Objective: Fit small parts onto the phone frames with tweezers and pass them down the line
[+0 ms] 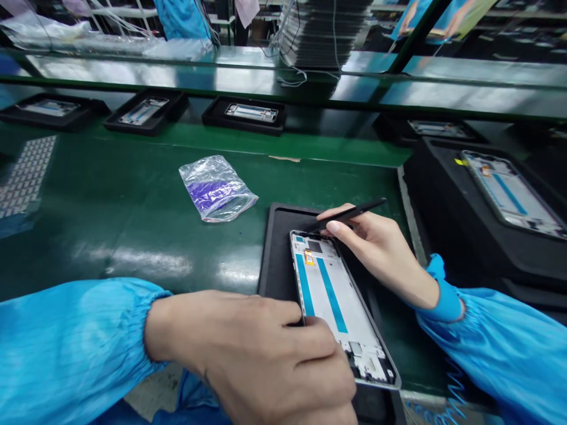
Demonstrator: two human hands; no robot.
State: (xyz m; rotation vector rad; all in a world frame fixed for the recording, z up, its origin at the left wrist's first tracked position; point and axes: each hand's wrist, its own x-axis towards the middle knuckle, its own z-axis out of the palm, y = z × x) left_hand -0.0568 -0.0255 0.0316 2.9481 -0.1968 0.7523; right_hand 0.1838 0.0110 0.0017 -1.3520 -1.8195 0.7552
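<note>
A phone mid-frame [330,283] with two blue adhesive strips and a small orange flex piece lies tilted on a black tray [279,236]. My left hand [270,354] is closed at the frame's lower left edge, its fingers curled and covering that part. My right hand [376,242] pinches a slim black pointed tool [354,211], tweezers or a spudger; I cannot tell which. The tool's tip is at the frame's top edge, where contact is hard to make out.
A clear zip bag [219,189] with a purple patch lies on the green bench [133,195]. Behind it, several black trays [243,127] hold similar frames. At right, a frame [509,192] rests on a black tray stack [443,236]. A sticker sheet [29,174] lies left.
</note>
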